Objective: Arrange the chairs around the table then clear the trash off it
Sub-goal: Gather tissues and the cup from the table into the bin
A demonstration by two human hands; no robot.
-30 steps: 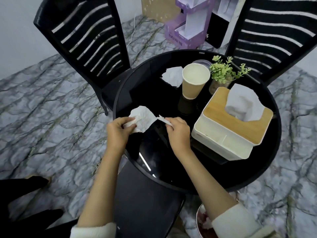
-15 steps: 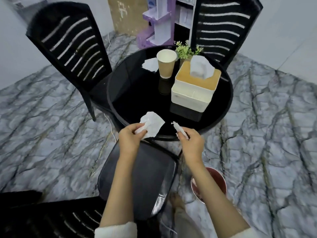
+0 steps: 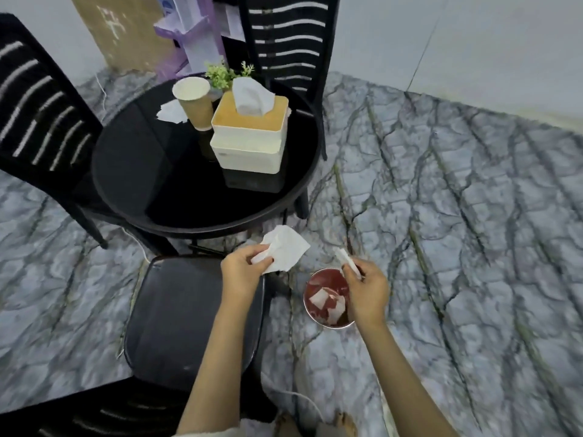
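Three black slat-backed chairs drawn up to a round black desk, still carrying a tissue box, a paper cup and one more crumpled tissue. Below its near edge, left hand pinching a crumpled white tissue, right hand closed on a thin paper scrap above a red bin already holding paper; both pieces likely feather-light, soft, easily torn, best pinched anywhere at a fold. No legible brand or writing anywhere.

bin mouth open below; chair seat crowds left; floor right clear.
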